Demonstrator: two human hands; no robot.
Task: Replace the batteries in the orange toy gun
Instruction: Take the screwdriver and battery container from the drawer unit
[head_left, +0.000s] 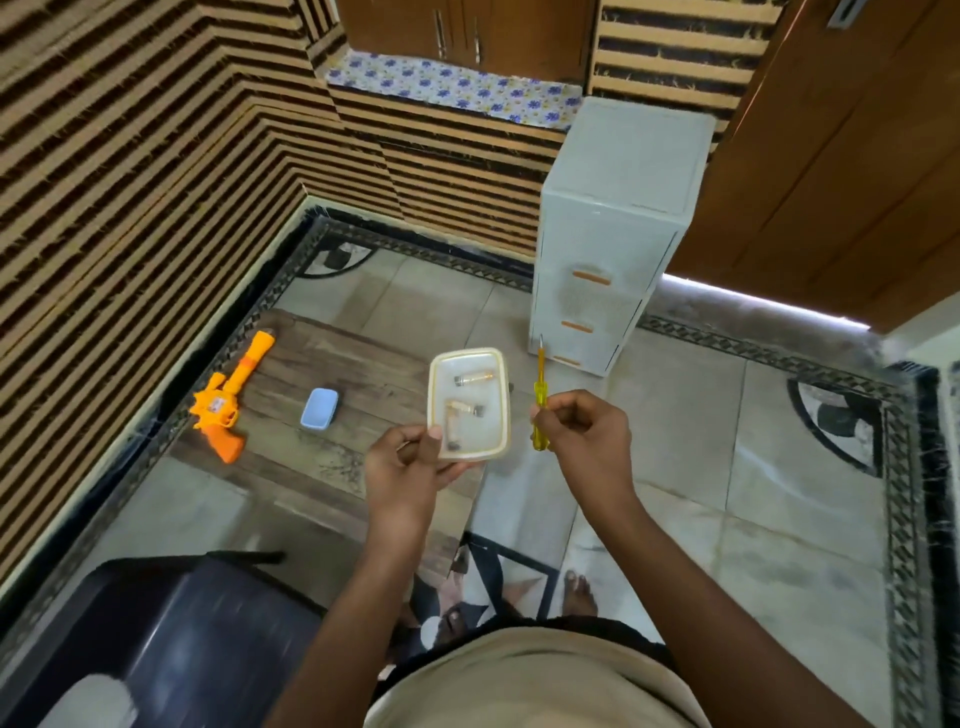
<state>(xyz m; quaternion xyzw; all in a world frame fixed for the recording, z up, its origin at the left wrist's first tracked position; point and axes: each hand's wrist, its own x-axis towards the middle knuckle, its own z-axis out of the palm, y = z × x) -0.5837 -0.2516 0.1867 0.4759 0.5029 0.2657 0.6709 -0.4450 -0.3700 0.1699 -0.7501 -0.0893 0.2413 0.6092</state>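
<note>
The orange toy gun (224, 401) lies at the left edge of a low wooden table (358, 358), barrel pointing away from me. My left hand (408, 470) holds a white plastic tray (498, 400) by its near corner, thumb on the rim; three batteries (465, 408) lie loose inside it. My right hand (584, 441) pinches a yellow-handled screwdriver (540, 402), held upright with its tip pointing up. Both hands hover above the table's right end, well to the right of the gun.
A small blue lidded box (319, 408) sits on the table between the gun and the tray. A white drawer unit (613, 234) with orange handles stands behind. A dark chair (176, 639) is at lower left, and striped walls close in on the left and back.
</note>
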